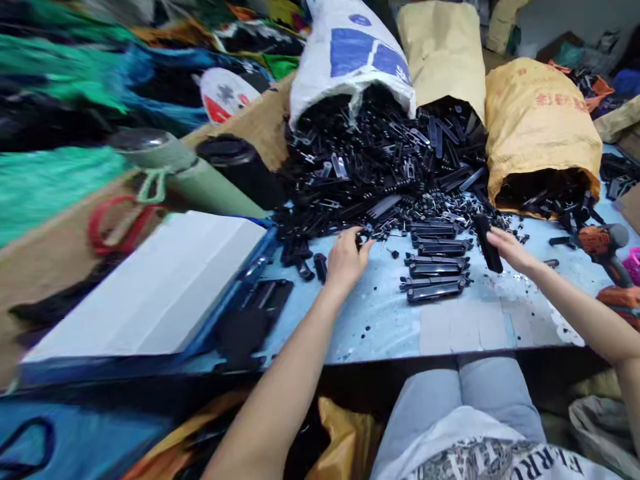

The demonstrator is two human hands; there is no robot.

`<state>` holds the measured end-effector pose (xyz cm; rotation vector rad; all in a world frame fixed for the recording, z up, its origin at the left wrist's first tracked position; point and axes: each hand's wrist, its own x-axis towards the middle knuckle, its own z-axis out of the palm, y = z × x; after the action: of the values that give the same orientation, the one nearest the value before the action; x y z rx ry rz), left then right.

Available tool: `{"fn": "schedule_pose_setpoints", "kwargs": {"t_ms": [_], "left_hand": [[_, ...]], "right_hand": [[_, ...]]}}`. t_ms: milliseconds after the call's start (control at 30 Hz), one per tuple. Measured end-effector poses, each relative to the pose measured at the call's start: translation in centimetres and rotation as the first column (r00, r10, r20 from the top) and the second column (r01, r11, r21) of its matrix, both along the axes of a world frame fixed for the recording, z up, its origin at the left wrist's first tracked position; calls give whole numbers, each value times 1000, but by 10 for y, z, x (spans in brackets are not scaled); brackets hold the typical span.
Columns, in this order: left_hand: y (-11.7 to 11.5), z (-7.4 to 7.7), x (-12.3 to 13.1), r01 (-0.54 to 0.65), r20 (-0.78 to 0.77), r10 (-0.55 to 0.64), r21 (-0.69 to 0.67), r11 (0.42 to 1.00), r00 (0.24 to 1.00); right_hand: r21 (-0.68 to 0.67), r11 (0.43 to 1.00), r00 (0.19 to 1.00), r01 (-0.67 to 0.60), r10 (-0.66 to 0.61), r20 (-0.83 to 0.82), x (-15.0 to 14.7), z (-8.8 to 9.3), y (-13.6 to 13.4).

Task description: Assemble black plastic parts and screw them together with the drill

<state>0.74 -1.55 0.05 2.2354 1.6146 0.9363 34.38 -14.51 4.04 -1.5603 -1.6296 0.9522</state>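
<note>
My left hand (346, 257) reaches into the near edge of a big heap of black plastic parts (380, 167) on the light blue table (450, 327); its fingers curl down among small pieces and I cannot make out what they pinch. My right hand (507, 248) grips a long black plastic part (487, 243), held upright beside a row of several assembled black pieces (435, 267) lying side by side between my hands.
A white sack (350, 53) and two yellow sacks (540, 120) spill black parts at the table's back. An orange power drill (603, 247) lies at the right. A white box in a blue tray (150, 287) and a green flask (185, 173) stand to the left.
</note>
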Motion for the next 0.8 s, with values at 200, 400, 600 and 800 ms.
{"fn": "schedule_pose_setpoints", "kwargs": {"t_ms": [200,400,600,800], "left_hand": [[-98,7,44,282,177,-270,-50,958,947],[-165,8,79,410,308,-360,-115,905,881],[-197,-3,103,483,396,-393,-160,861,830],[-210,-4,122,480,479,-341,-200,854,809]], "right_hand": [[-78,829,684,-554,507,525,-19,-11,-106],[-84,996,673,34,39,739,-38,-30,-126],[-139,953,949,270,-238,207,-55,-50,-120],[-247,952,754,182,-297,-587,-64,-56,-128]]}}
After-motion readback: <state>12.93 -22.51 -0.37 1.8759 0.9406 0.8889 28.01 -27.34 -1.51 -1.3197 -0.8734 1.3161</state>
